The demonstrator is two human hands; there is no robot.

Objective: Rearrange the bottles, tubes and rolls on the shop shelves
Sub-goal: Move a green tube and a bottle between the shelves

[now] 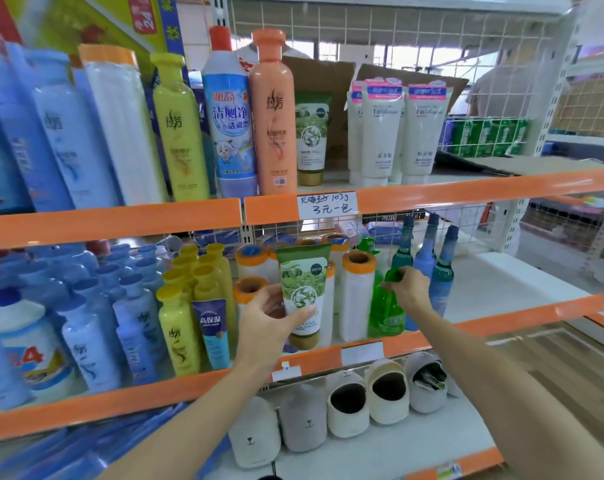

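Note:
My left hand (pixel 269 323) grips a green SIVIA tube (pixel 304 289) with a gold cap, held upright in front of the middle shelf. My right hand (pixel 406 284) is closed on the pump top of a green bottle (pixel 385 310) standing at the shelf's front edge. White rolls with orange ends (pixel 356 296) stand between and behind the two hands. On the top shelf a matching SIVIA tube (pixel 311 140) stands beside an orange bottle (pixel 272 116), with white Facial tubes (pixel 397 129) to its right.
Yellow bottles (pixel 181 327) and blue bottles (pixel 89 337) fill the middle shelf's left side, with a dark blue tube (pixel 213 332) leaning in front. Slim blue-green bottles (pixel 442 271) stand right of the green bottle. Slippers (pixel 349 407) line the bottom shelf. Orange shelf rails (pixel 466 192) run across.

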